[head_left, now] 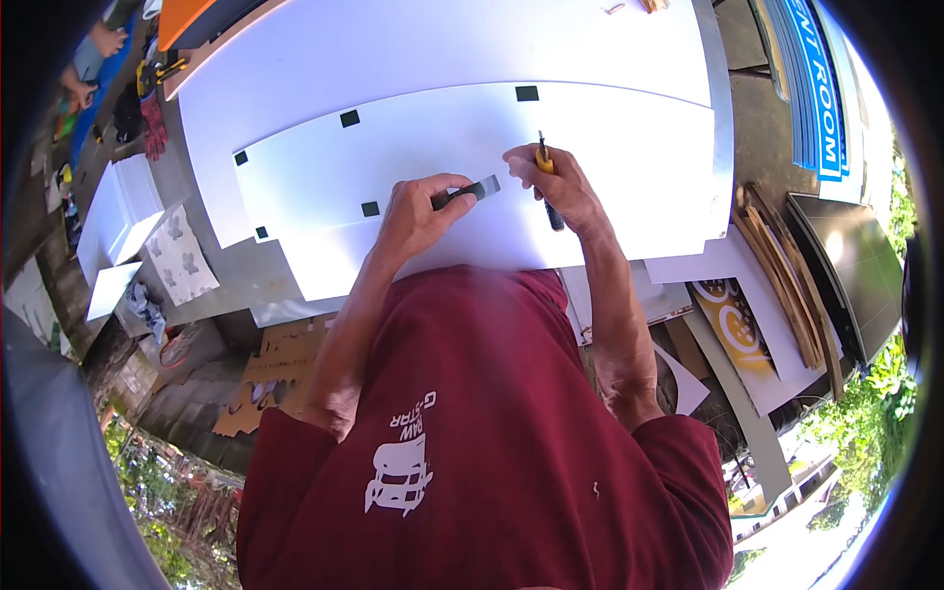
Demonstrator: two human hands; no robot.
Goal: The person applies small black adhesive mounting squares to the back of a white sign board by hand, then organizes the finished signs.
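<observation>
My left hand [418, 211] pinches a short dark strip with a grey end [480, 188] between thumb and fingers, just above the white board. In my right hand [565, 187] is a slim yellow-and-black hand tool [544, 155], its thin dark tip pointing away from me and its black end showing below the palm. The right thumb and forefinger are close together near the strip. Beneath both hands lies the white board [324, 202], with several small black squares stuck on it, among them one black square [527, 93] at the far edge and another black square [370, 208] left of my left hand.
A larger white sheet [442, 44] lies under the board. To the right are wooden strips [787, 275], a dark panel [854, 265] and a blue lettered sign [811, 88]. A co-worker's hands [93, 64] show at upper left, with a red glove [153, 128] nearby.
</observation>
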